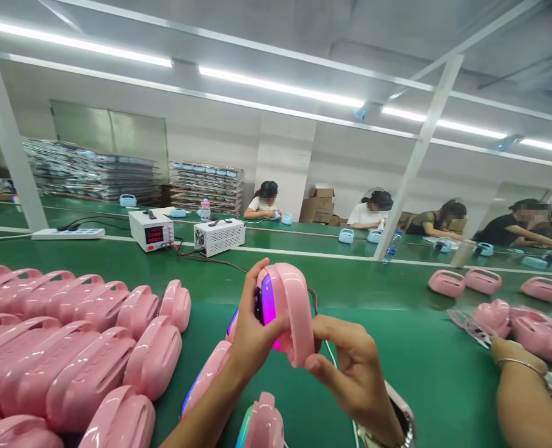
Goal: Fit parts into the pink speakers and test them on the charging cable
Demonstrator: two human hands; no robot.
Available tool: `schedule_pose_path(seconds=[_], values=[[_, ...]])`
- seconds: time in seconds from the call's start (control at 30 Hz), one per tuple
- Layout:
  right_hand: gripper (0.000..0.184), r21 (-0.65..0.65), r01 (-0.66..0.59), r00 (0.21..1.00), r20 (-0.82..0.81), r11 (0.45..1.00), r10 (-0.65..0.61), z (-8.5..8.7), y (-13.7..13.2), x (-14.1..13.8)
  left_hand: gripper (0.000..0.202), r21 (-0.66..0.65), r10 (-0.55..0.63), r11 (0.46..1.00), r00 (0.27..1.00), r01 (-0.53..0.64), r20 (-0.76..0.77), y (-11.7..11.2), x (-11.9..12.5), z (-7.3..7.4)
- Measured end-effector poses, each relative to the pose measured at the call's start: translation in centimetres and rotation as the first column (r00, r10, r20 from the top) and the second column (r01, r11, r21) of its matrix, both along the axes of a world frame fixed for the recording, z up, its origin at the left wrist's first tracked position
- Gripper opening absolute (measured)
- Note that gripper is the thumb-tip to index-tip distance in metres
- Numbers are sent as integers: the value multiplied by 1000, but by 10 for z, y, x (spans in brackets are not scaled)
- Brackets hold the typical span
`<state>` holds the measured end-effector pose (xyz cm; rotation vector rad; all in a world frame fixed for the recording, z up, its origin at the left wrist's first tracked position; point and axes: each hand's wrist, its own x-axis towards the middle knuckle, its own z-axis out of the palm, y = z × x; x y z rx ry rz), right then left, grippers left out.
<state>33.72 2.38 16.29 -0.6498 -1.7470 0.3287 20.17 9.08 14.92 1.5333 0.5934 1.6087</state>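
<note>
A glossy pink device [297, 311] with a loop handle, which looks like a portable speaker, is held up tilted in front of me. Its front glows purple. My left hand [252, 330] grips it from the left, thumb across the lit side and fingers behind. On the other side, my right hand [350, 367] has thumb and forefinger bent against the handle's edge; whether a cable end is between them is hidden. Below, a pink speaker with a teal glow [264, 423] and a blue-lit pink speaker [208, 376] rest on the green table [397, 348].
Rows of pink speakers [89, 361] fill the left side. A power supply [152, 230], a white metal box [219, 236] and a power strip [68, 234] stand farther back. At right, another person's hand [518, 358] is by wrapped pink speakers [539, 333]. Several people work behind.
</note>
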Motion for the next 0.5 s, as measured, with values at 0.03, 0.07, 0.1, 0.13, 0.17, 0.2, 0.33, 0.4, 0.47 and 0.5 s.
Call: schedule_pose_path(seconds=[0.03, 0.07, 0.1, 0.13, 0.17, 0.2, 0.33, 0.4, 0.47, 0.5], values=[[29, 9, -10, 999, -31, 1000, 11, 6, 6, -2, 77, 44, 30, 999, 1000, -30, 3, 2, -7, 4], [24, 22, 3, 997, -80, 1000, -1, 10, 12, -5, 77, 85, 67, 994, 998, -66, 0, 3, -14, 8], [19, 35, 39, 990, -138, 999, -33, 12, 18, -8, 78, 119, 105, 987, 994, -104, -4, 4, -21, 11], [15, 46, 86, 978, -193, 995, -76, 13, 23, -12, 78, 147, 140, 980, 990, -137, -7, 4, -27, 13], [15, 48, 133, 966, -229, 990, -118, 12, 27, -15, 78, 164, 168, 973, 986, -164, -10, 3, -33, 14], [18, 44, 167, 958, -241, 985, -152, 11, 30, -18, 77, 168, 184, 969, 983, -179, -12, 3, -38, 15], [33, -20, 174, 968, -177, 985, -175, 3, 33, -26, 76, 128, 160, 980, 987, -155, -25, 3, -48, 12], [36, -47, 147, 976, -155, 988, -152, 0, 34, -25, 76, 108, 154, 983, 988, -151, -17, 6, -50, 10], [35, -68, 135, 979, -147, 988, -144, -1, 35, -24, 74, 103, 164, 981, 986, -162, -7, 10, -52, 9], [35, -84, 136, 978, -145, 987, -147, -1, 37, -24, 74, 113, 160, 981, 987, -158, -6, 12, -53, 9]])
